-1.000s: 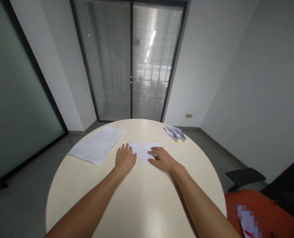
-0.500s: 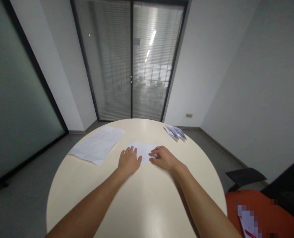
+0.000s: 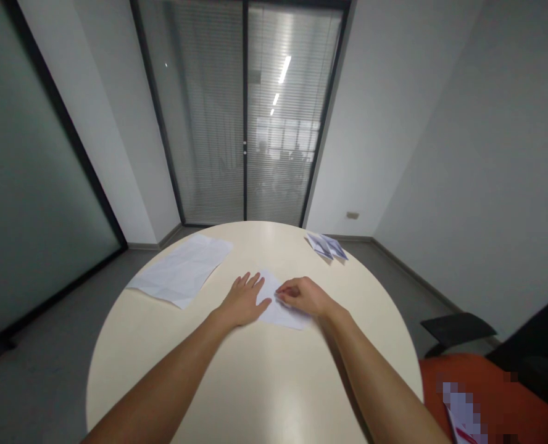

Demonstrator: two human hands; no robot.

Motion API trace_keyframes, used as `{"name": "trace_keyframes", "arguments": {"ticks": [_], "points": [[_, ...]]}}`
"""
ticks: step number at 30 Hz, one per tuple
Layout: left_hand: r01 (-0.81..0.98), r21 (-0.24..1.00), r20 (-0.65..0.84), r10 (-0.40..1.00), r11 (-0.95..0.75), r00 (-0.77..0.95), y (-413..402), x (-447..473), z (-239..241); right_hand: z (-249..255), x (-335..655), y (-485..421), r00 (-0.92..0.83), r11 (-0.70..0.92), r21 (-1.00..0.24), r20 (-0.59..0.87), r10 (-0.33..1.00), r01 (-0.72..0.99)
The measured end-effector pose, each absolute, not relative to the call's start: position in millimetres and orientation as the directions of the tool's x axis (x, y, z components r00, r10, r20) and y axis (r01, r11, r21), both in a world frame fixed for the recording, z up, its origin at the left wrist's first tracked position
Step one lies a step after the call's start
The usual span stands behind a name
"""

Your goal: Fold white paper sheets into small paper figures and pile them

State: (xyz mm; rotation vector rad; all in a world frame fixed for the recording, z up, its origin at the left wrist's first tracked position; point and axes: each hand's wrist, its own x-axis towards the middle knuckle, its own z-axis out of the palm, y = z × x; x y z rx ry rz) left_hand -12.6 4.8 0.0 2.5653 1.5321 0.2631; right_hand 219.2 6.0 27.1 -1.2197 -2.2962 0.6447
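Note:
A small white sheet of paper (image 3: 286, 317) lies on the round table between my hands, with one corner pointing toward the back. My left hand (image 3: 245, 300) rests flat on its left side, fingers spread. Thumb and fingers of my right hand (image 3: 306, 297) are pinched together over the paper's right part, at what looks like an edge or flap. The right hand covers part of the sheet, so the exact hold is partly hidden.
A larger creased white sheet (image 3: 186, 268) lies at the table's left. Folded paper pieces (image 3: 327, 246) stand near the back right edge of the cream table (image 3: 255, 394). An orange chair (image 3: 468, 370) with a black armrest (image 3: 461, 330) stands at the right.
The small sheet has turned and come nearer to me, its lower edge now showing below my hands. My right fingers have closed into a pinch; my left hand has shifted slightly.

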Motion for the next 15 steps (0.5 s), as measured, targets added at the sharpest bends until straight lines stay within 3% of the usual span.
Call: {"name": "trace_keyframes", "arguments": {"ticks": [7, 15], "points": [[0.633, 0.289, 0.118, 0.683, -0.718, 0.721, 0, -13, 13, 26, 221, 7, -0.548, 0.639, -0.509, 0.339, 0.764, 0.576], [0.56, 0.299, 0.161, 0.619, -0.773, 0.769, 0, -10, 26, 20, 228, 12, -0.555, 0.63, -0.43, 0.302, 0.775, 0.646]]}}
